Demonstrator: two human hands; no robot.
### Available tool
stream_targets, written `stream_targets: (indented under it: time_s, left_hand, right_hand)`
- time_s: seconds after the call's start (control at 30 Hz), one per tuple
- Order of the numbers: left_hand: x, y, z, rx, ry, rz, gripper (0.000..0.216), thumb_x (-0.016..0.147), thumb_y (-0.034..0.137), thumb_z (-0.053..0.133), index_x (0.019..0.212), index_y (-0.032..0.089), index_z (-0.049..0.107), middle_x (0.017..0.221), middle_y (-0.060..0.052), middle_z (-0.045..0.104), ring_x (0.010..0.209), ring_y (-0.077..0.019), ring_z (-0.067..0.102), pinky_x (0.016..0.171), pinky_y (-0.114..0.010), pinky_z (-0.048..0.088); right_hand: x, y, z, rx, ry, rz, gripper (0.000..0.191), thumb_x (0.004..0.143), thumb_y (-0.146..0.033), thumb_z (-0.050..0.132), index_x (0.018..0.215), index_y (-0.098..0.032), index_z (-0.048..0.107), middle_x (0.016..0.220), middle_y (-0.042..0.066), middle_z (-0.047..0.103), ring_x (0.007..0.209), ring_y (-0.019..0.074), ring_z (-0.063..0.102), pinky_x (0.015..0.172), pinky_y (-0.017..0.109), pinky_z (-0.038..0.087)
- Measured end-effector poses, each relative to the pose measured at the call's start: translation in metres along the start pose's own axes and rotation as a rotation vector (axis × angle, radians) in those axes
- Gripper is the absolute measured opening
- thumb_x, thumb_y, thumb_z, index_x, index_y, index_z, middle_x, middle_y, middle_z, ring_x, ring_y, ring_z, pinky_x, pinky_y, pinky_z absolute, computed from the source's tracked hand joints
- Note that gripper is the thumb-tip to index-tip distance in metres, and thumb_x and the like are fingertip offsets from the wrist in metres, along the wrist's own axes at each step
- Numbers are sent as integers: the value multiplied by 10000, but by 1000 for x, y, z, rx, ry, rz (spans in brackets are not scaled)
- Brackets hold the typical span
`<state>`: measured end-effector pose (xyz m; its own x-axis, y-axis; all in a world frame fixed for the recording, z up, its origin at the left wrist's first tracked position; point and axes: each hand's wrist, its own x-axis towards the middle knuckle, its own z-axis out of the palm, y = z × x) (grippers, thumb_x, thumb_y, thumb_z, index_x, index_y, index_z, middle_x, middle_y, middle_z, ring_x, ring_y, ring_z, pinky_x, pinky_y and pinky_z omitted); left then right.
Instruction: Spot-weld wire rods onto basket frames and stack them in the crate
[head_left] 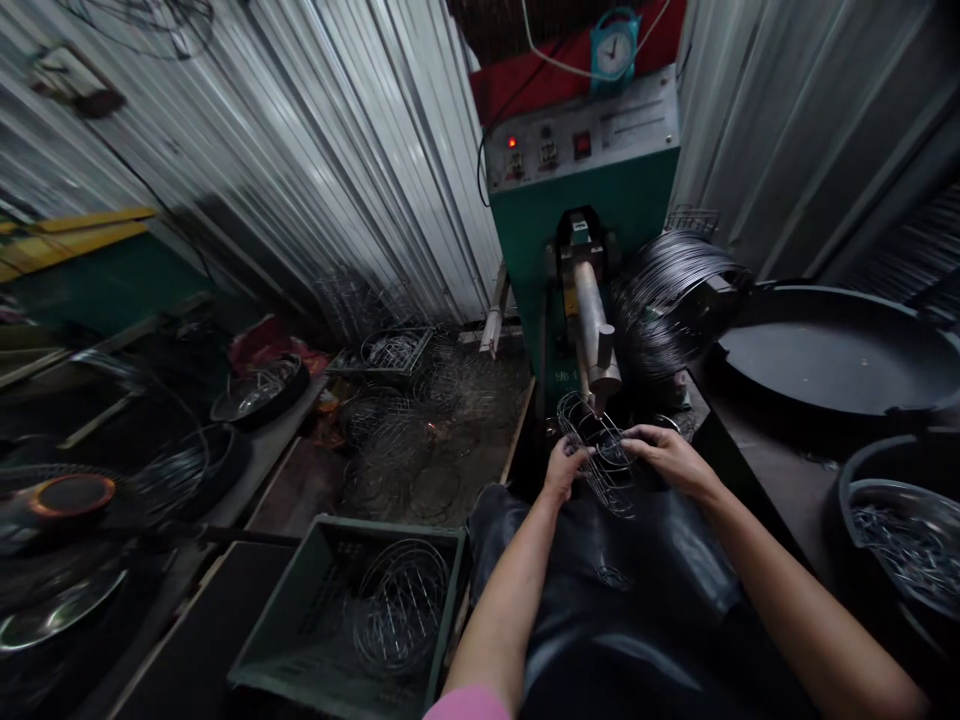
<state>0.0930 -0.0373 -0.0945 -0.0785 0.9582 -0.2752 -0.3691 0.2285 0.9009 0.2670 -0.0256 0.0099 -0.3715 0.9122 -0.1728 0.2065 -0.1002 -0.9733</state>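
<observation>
Wire basket (600, 455) — both hands gripping, under machine arm (592, 325).

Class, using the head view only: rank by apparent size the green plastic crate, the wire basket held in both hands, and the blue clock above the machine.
1. Green plastic crate, largest, though nearest the camera.
2. Wire basket, held by both hands.
3. Blue clock, smallest, though farthest away.

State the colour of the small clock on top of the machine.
The clock is light blue with a white face, shown in the head view, above the green machine.
</observation>
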Motion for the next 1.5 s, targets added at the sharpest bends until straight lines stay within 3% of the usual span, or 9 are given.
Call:
stream_targets:
  time_s: [0.27, 0.43, 0.57, 0.73, 0.9, 1.13, 1.5]
  left_hand:
    - [13, 3, -7, 40, 15, -64, 503, 579, 389, 724, 1001, 161, 575, 829, -47, 574, 680, -114, 521, 557, -252, 497]
    - [18, 2, -8, 26, -28, -104, 549, 567, 398, 737, 1038, 172, 567, 880, -60, 582, 726, -136, 545, 602, -309, 512]
    - [18, 3, -9, 4, -21, -93, 560, 568, 372, 741, 1049, 168, 537, 896, -61, 569, 731, -131, 535, 605, -309, 511]
    - [3, 0, -6, -4, -18, -44, 587, 523, 321, 771, 1021, 176, 497, 850, -30, 558, 697, -116, 535, 580, -263, 491]
    - [-17, -11, -3, -14, -29, -42, 629, 455, 260, 807, 991, 186, 487, 820, -3, 576, 686, -107, 554, 602, -238, 482]
    - [-21, -16, 3, -165, 56, -97, 547, 512, 334, 768, 945, 186, 468, 802, 6, 542, 651, -99, 536, 574, -279, 516]
    - [-1, -11, 3, -191, 97, -128, 450, 550, 355, 750, 868, 169, 490, 773, -3, 515, 657, -100, 511, 610, -337, 538]
  right_hand:
    - [25, -9, 9, -20, 73, -83, 401, 570, -563, 680, 694, -183, 662, 663, 18, 636, 640, 169, 563, 602, 272, 436]
    - [20, 1, 5, -11, 91, -45, 434, 602, -535, 678, 834, -169, 685, 734, 29, 651, 676, 164, 565, 608, 263, 430]
    - [-1, 41, -7, 78, 180, 38, 510, 641, -529, 657, 1003, -169, 646, 701, 13, 610, 572, 121, 511, 488, 232, 375]
    - [-28, 115, -13, 68, 324, 181, 441, 620, -490, 655, 897, -146, 648, 611, 1, 569, 485, 112, 460, 437, 240, 349]
    - [-31, 159, -11, -89, 437, 95, 422, 674, -507, 572, 912, -166, 650, 638, 24, 627, 551, 169, 548, 488, 272, 410]
    - [-25, 169, -7, -259, 497, -38, 372, 688, -494, 532, 846, -185, 665, 836, 88, 696, 776, 243, 627, 691, 330, 472]
    - [-28, 170, -3, -262, 491, -109, 369, 715, -494, 510, 857, -184, 651, 847, 88, 696, 785, 239, 636, 719, 333, 478]
